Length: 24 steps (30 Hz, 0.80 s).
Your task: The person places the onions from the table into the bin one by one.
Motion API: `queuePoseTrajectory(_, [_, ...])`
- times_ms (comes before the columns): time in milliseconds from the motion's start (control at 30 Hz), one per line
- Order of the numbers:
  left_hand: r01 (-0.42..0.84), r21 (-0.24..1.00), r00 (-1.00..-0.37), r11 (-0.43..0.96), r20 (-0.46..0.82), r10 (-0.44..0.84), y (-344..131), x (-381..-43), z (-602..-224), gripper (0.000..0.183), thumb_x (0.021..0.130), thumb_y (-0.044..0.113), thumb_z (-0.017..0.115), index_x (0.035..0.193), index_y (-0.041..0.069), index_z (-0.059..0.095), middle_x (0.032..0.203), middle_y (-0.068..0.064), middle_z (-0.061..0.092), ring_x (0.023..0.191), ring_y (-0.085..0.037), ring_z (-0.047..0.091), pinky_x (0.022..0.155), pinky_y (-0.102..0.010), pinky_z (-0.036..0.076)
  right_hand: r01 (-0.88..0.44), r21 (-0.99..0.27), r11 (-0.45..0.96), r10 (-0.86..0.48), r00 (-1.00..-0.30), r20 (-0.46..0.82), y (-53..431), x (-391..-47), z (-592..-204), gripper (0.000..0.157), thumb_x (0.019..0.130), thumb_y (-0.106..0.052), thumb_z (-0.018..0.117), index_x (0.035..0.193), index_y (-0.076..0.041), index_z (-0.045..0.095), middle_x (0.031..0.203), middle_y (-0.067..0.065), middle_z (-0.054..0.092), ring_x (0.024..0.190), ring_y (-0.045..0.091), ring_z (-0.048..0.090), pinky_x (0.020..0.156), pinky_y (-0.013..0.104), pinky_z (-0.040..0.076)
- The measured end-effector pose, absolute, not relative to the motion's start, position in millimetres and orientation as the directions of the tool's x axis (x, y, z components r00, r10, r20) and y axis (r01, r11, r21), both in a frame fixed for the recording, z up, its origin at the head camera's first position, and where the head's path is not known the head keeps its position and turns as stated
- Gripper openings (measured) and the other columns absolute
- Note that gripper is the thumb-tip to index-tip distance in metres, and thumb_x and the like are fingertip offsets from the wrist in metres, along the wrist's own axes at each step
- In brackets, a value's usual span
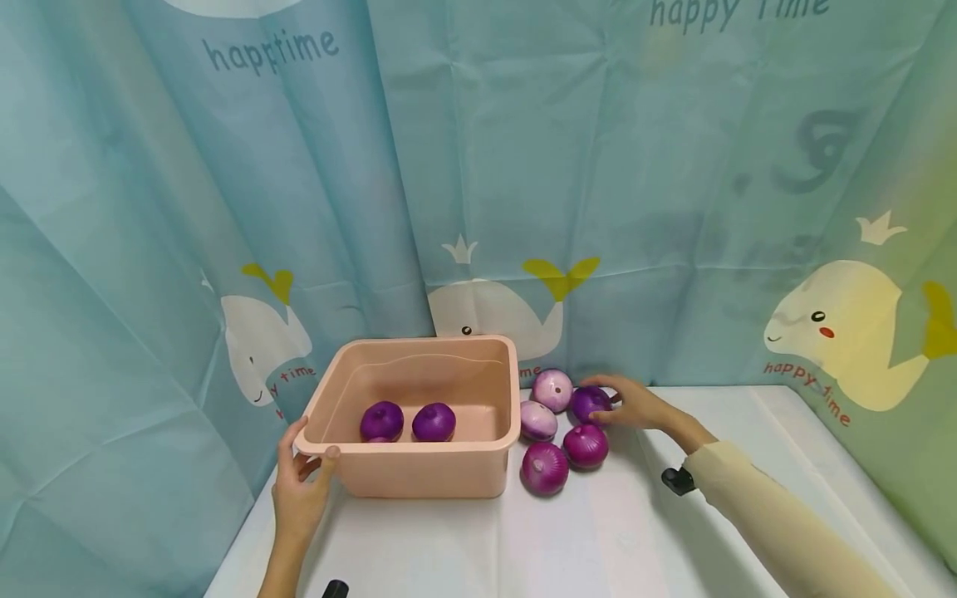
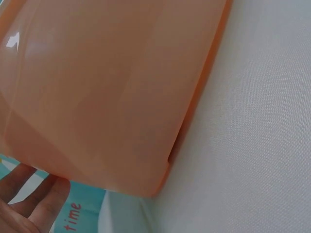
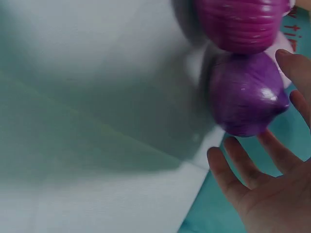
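Note:
A pink plastic bin stands on the table, and my left hand grips its near left corner between thumb and fingers. In the left wrist view, the fingers touch the bin's outer wall. At the right, my right hand reaches round a dark purple onion, thumb at its near side and fingers at its far side. The right wrist view shows these fingers spread beside the purple onion, which sits on the table. Inside the bin lie purple onions, one mostly hidden behind the front rim.
Between bin and right hand cluster two pale onions, one behind and one nearer the bin, plus two magenta onions, one right and one in front. A blue whale-print curtain hangs behind the white table.

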<state>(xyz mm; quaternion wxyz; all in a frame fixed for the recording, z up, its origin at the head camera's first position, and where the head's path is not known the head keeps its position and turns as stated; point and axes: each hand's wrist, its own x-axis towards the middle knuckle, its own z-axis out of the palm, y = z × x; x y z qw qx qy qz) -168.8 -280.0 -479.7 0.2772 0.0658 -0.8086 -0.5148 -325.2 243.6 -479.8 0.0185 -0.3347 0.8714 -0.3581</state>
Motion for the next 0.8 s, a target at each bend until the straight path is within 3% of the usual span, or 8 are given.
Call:
queuePoseTrajectory(200, [0.153,0.87,-0.843,0.468,0.362,-0.397,-280.3,-168.9,-480.2,0.068,0.1,0.017,0.069,0.158,0.022,0.035,0.154,-0.02,0.046,0.105,0.014,0.05,0.08,-0.004,0.046,-0.527,-0.693,0.493,-0.591,-0.787,0.178,246.0,-322.1,-490.2,0.056,0.088,-0.007,0.08,0.138,0.004,0.056,0.137,0.031,0.055,0.115,0.044,0.059,0.087,0.048,0.059])
queuePoseTrajectory(433, [0.142,0.869,-0.843,0.474,0.357,-0.402,-279.9,-169.9,-480.3,0.068,0.1,0.02,0.069,0.159,0.021,0.034,0.158,-0.016,0.043,0.108,0.014,0.047,0.083,-0.003,0.044,-0.492,-0.673,0.552,-0.546,-0.824,0.154,245.3,-319.8,-495.0,0.059,0.088,-0.012,0.082,0.141,-0.005,0.057,0.139,0.028,0.055,0.112,0.039,0.062,0.087,0.043,0.059])
queuePoseTrajectory(800, [0.154,0.863,-0.836,0.481,0.373,-0.402,-281.0,-172.1,-482.5,0.069,0.099,0.018,0.07,0.158,0.022,0.035,0.157,-0.013,0.044,0.109,0.016,0.048,0.088,-0.005,0.045,-0.484,-0.69,0.538,-0.546,-0.824,0.152,245.8,-319.5,-496.6,0.058,0.089,-0.014,0.082,0.14,-0.005,0.056,0.139,0.03,0.054,0.106,0.036,0.065,0.085,0.042,0.059])
